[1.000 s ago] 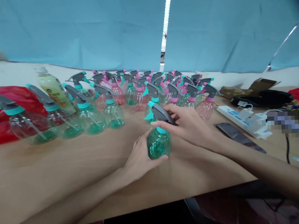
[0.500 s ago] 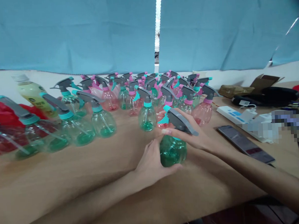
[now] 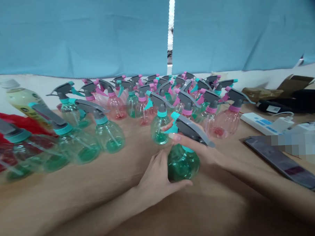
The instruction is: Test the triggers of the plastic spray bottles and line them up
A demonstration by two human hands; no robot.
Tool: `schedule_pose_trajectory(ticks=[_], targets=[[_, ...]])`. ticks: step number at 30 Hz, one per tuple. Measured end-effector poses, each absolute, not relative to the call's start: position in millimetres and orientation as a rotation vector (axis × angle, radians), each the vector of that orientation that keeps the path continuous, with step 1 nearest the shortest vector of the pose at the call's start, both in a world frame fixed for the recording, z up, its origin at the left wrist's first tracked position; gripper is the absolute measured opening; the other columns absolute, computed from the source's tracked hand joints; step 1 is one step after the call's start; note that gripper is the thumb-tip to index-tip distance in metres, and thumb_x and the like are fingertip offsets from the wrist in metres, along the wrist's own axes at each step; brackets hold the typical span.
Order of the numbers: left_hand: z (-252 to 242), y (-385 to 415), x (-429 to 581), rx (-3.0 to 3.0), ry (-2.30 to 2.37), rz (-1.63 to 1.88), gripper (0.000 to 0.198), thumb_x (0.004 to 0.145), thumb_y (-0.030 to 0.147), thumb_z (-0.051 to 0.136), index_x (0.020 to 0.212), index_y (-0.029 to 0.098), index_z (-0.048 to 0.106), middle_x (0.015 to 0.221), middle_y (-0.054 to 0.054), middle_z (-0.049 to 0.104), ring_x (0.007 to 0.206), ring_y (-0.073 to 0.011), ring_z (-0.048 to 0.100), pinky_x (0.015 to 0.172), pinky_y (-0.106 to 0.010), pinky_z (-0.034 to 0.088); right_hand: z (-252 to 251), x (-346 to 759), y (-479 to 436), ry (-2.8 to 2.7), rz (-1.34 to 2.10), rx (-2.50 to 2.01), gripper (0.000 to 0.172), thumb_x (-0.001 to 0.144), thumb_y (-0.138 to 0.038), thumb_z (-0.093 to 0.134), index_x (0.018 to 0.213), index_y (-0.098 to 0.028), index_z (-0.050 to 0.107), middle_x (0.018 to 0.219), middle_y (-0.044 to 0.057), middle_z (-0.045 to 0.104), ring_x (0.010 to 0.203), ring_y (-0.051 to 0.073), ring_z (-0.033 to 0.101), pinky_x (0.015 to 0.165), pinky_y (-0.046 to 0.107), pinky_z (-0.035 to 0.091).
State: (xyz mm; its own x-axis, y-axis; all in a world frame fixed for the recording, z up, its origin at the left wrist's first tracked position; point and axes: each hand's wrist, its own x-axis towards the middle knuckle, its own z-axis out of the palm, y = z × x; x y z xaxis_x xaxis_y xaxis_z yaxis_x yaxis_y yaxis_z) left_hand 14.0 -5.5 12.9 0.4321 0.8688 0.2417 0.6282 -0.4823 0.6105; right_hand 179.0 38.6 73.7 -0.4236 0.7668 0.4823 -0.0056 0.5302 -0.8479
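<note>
A green spray bottle [image 3: 184, 163] with a grey and turquoise spray head stands tilted slightly in front of me, dark green liquid inside. My left hand [image 3: 157, 177] wraps round the left side of its body, thumb along the bottom front. My right hand [image 3: 197, 145] grips it at the neck, just under the spray head, with fingers reaching to the left below the nozzle. Right behind stands another green spray bottle [image 3: 160, 128]. A pink spray bottle [image 3: 225, 123] is behind my right hand.
Many pink and green spray bottles crowd the back of the table [image 3: 98, 204]. More green ones line the left, by a yellowish bottle [image 3: 28, 102]. At right lie a phone [image 3: 282, 161], a white power strip [image 3: 259, 123] and an open cardboard box [image 3: 297, 84].
The view has moved closer and shifted, so the side bottles and phone sit farther outward. Both hands keep hold of the green bottle, nearly unchanged in pose.
</note>
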Motion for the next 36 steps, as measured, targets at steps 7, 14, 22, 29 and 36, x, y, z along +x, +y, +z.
schedule_pose_trajectory(ticks=[7, 14, 22, 29, 36], targets=[[5, -1, -14, 2.512, 1.253, 0.588, 0.077, 0.085, 0.054, 0.061, 0.144, 0.021, 0.025, 0.14, -0.015, 0.047, 0.128, -0.034, 0.045, 0.103, -0.052, 0.037, 78, 178, 40, -1.862, 0.962, -0.727, 0.018, 0.085, -0.041, 0.06, 0.096, -0.027, 0.059, 0.087, 0.0, 0.062, 0.083, 0.018, 0.06, 0.08, 0.035, 0.05], [-4, -3, -19, 2.685, 1.299, 0.453, 0.064, 0.093, 0.047, 0.051, 0.142, 0.011, 0.032, 0.143, -0.019, 0.043, 0.132, -0.031, 0.041, 0.107, -0.048, 0.035, 85, 180, 40, -1.886, 0.908, -0.81, 0.01, 0.084, -0.033, 0.06, 0.091, -0.027, 0.058, 0.071, -0.002, 0.056, 0.061, 0.015, 0.054, 0.061, 0.031, 0.045], [-3, -1, -19, 2.704, 1.322, 0.408, 0.066, 0.093, 0.046, 0.05, 0.142, 0.005, 0.035, 0.146, -0.02, 0.039, 0.136, -0.0313, 0.035, 0.109, -0.048, 0.032, 81, 182, 43, -1.881, 0.9, -0.788, 0.011, 0.085, -0.035, 0.058, 0.092, -0.027, 0.057, 0.069, -0.003, 0.052, 0.057, 0.014, 0.048, 0.057, 0.03, 0.041], [-2, 1, -19, 2.702, 1.299, 0.402, 0.063, 0.093, 0.045, 0.05, 0.142, 0.009, 0.036, 0.146, -0.018, 0.04, 0.136, -0.0309, 0.035, 0.11, -0.049, 0.031, 77, 184, 44, -1.885, 0.899, -0.778, 0.014, 0.087, -0.039, 0.057, 0.095, -0.028, 0.057, 0.074, -0.002, 0.055, 0.058, 0.014, 0.049, 0.058, 0.03, 0.041], [0, 1, -18, 2.696, 1.283, 0.425, 0.06, 0.093, 0.044, 0.049, 0.143, 0.012, 0.037, 0.146, -0.015, 0.04, 0.136, -0.0302, 0.035, 0.11, -0.048, 0.03, 71, 184, 45, -1.897, 0.903, -0.81, 0.023, 0.087, -0.049, 0.055, 0.099, -0.03, 0.058, 0.079, -0.001, 0.06, 0.062, 0.016, 0.053, 0.059, 0.032, 0.044]])
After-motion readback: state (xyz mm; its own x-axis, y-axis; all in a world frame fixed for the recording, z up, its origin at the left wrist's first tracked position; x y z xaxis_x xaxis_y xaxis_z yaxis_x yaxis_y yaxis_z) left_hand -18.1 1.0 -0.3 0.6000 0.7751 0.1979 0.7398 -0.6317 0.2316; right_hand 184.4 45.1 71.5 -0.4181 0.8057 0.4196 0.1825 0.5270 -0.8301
